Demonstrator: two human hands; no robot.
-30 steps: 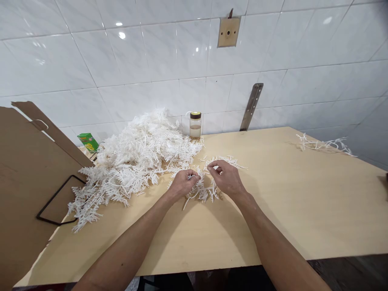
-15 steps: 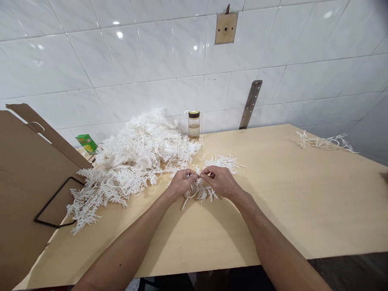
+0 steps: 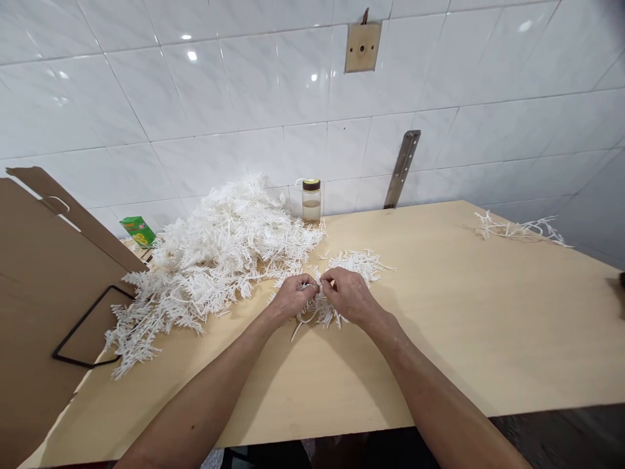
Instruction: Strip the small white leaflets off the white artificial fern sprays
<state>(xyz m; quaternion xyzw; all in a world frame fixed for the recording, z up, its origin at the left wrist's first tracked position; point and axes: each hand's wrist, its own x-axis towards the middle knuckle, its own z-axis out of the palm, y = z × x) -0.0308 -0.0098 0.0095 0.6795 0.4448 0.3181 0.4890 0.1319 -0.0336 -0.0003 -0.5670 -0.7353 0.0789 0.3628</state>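
Observation:
Both hands meet over the middle of the table. My left hand (image 3: 295, 296) is closed in a pinch on a white plastic branch sprig (image 3: 325, 314) that hangs between and below the hands. Against it, the fingertips of my right hand (image 3: 349, 293) are pinched on the same sprig; the exact spot is hidden by the fingers. A thin stem end pokes out below my left hand. Just behind my right hand lies a small heap of loose white sprigs (image 3: 364, 262). To the left rises a large pile of white branching plastic foliage (image 3: 229, 241).
A lidded jar of liquid (image 3: 311, 203) stands by the tiled wall. A green carton (image 3: 138, 230) sits behind the pile. On the left are a cardboard box (image 3: 43, 286) and a black wire frame (image 3: 73, 360). Bare white stems (image 3: 520, 228) lie at the far right.
My right hand has shifted slightly left and its fingers have curled in closer to my left hand. The sprig under the hands has turned a little. The left hand barely moves.

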